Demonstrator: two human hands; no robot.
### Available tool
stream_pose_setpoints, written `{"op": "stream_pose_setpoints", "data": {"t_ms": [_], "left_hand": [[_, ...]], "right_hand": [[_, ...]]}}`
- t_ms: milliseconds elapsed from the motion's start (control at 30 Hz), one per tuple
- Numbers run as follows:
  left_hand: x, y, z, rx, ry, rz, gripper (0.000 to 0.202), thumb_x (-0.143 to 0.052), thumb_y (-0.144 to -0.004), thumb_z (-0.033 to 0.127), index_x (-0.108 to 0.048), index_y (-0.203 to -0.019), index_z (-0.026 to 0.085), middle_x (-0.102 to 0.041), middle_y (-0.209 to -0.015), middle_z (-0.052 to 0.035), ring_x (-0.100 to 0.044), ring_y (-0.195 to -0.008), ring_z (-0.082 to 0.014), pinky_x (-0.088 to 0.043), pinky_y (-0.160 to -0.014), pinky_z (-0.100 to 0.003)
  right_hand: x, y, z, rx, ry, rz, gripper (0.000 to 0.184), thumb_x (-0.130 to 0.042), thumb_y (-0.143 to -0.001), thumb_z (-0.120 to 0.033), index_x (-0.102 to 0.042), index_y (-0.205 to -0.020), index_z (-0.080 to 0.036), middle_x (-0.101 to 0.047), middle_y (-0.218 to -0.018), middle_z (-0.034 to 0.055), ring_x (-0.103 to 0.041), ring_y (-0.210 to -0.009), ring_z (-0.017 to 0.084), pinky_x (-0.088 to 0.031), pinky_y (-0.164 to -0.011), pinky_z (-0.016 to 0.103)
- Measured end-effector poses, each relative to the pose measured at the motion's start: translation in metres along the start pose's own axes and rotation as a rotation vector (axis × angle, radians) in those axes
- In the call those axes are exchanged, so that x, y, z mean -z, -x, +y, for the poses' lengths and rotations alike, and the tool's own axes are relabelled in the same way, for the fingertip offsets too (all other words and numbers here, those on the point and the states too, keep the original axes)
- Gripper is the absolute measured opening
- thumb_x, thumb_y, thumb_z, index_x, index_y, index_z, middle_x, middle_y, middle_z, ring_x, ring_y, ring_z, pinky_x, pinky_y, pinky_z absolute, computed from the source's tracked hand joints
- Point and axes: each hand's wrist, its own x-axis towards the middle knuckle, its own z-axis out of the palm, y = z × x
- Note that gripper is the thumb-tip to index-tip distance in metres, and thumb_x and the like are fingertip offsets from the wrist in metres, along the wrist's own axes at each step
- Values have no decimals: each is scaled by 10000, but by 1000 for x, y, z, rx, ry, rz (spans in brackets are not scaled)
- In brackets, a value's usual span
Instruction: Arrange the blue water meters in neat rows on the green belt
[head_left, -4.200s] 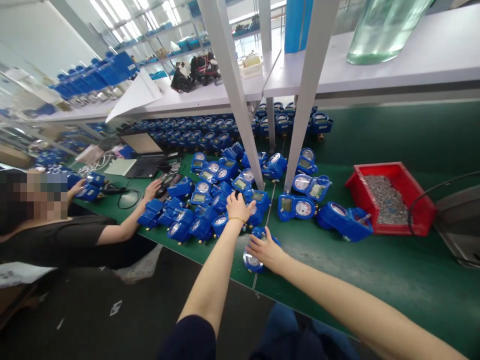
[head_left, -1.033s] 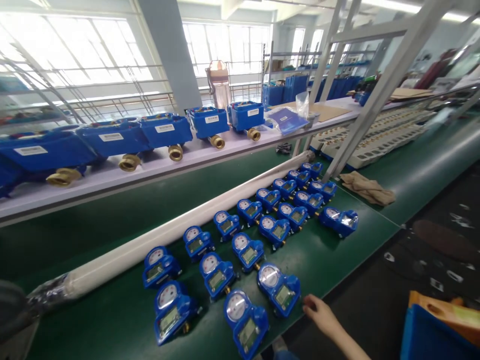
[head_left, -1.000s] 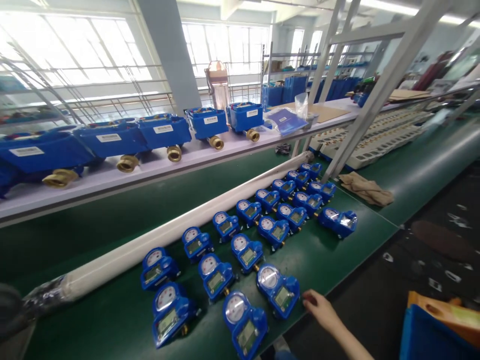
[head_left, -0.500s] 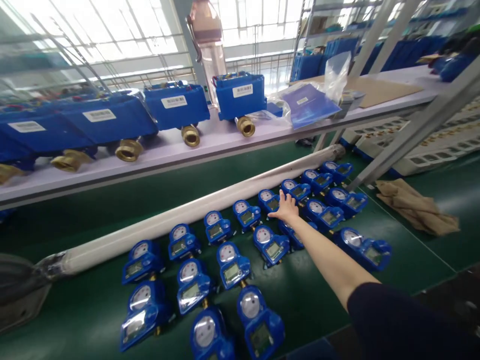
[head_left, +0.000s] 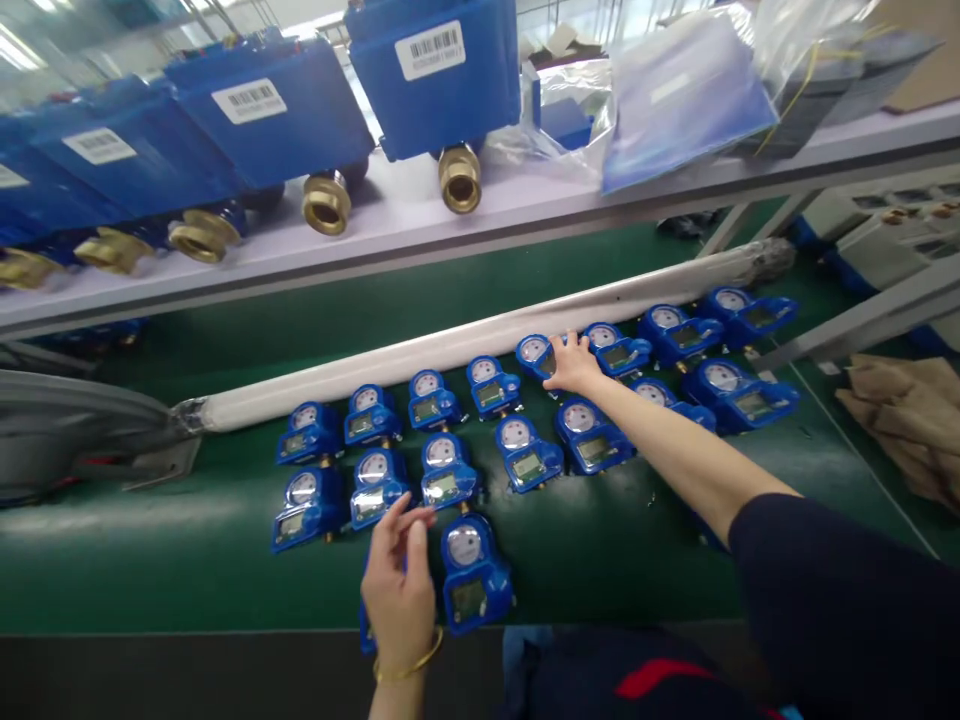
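Two rows of small blue water meters [head_left: 526,450] with round dials lie on the green belt [head_left: 187,540]. My right hand [head_left: 574,362] reaches far over them, fingers spread, and rests on a meter in the back row [head_left: 534,350] beside the white roll. My left hand [head_left: 397,585] is at the near edge, fingers stretched out over a meter [head_left: 364,628] that it mostly hides. Another meter [head_left: 471,572] lies just to the right of that hand. A gold bracelet sits on my left wrist.
A long white roll [head_left: 450,350] lies behind the meters. Above it, a pale shelf [head_left: 390,240] carries large blue meter boxes [head_left: 435,75] with brass fittings and plastic bags [head_left: 675,90]. A brown cloth [head_left: 904,420] lies at the right, a grey object [head_left: 75,430] at the left.
The view has dropped and moved closer to the belt. My right hand stays on the back row of meters. My left hand has come into view over a meter at the near edge.
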Motion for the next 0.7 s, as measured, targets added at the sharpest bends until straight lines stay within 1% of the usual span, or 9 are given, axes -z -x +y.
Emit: {"op": "stream_pose_setpoints", "data": {"t_ms": [100,200,267,333,400,467,567,633,700], "left_hand": [[-74,-22,25,20,288,-268,417,-633,-811,456,-619,-1129,187,-717,-1025,-90,-681,-954,-217,-531,-934,-377],[-142,-38,47,286,615,-416,519,-746,-733,418,-592,-1168,183,-690,-1145,-121,-653,-1085,-235,-480,-1034,-410],[-174,-41,63,434,832,-451,605,-748,-737,430,-537,-1263,218,-672,-1214,-115,-609,-1186,-240,-439,-1087,-426],[-191,-38,75,489,1032,-477,576,-677,-793,483,-535,-1298,247,-669,-1251,-91,-555,-1268,-243,-409,-1121,-423],[-194,-31,79,541,1176,-473,500,-577,-849,530,-590,-1271,261,-675,-1266,-63,-511,-1320,-246,-385,-1146,-412],[-188,-25,70,645,1228,-400,467,-510,-877,548,-634,-1237,278,-707,-1221,-42,-535,-1298,-246,-376,-1155,-414],[-166,-21,35,656,1282,-369,441,-467,-908,522,-623,-1266,318,-731,-1177,-32,-631,-1180,-243,-409,-1129,-448],[-141,-21,6,541,1381,-440,437,-459,-916,521,-591,-1299,357,-728,-1182,-17,-665,-1120,-234,-468,-1077,-433],[-110,-20,-18,469,1469,-551,465,-463,-900,560,-566,-1317,384,-732,-1169,-6,-665,-1119,-237,-514,-1029,-413]], "right_hand": [[38,7,-7,87,31,27,938,-840,-549,-349,-395,-1357,-181,-281,-1461,210,-350,-1265,432,-502,-894,488],[80,37,-16,174,27,89,943,-826,-550,-351,-388,-1367,-183,-276,-1468,212,-370,-1239,405,-521,-866,491],[100,68,-24,237,-13,122,955,-806,-563,-377,-368,-1395,-209,-280,-1468,195,-370,-1229,385,-536,-843,489],[109,102,-33,328,-60,136,967,-785,-580,-376,-339,-1427,-235,-278,-1475,178,-362,-1232,372,-536,-855,490],[112,131,-40,412,-100,133,943,-762,-614,-337,-325,-1446,-259,-266,-1497,158,-334,-1262,374,-506,-920,516],[113,147,-40,488,-176,71,946,-765,-640,-345,-306,-1465,-297,-243,-1529,124,-289,-1310,386,-445,-1000,566],[112,130,-20,575,-435,-134,938,-708,-741,-492,-194,-1513,-356,-214,-1565,66,-315,-1351,331,-418,-1055,519],[104,93,7,398,-525,-131,860,-584,-839,-560,-134,-1532,-323,-242,-1556,80,-367,-1340,280,-427,-1053,444],[87,47,38,-13,-350,22,931,-590,-822,-604,-119,-1538,-240,-255,-1538,145,-340,-1356,316,-398,-1069,461]]}}
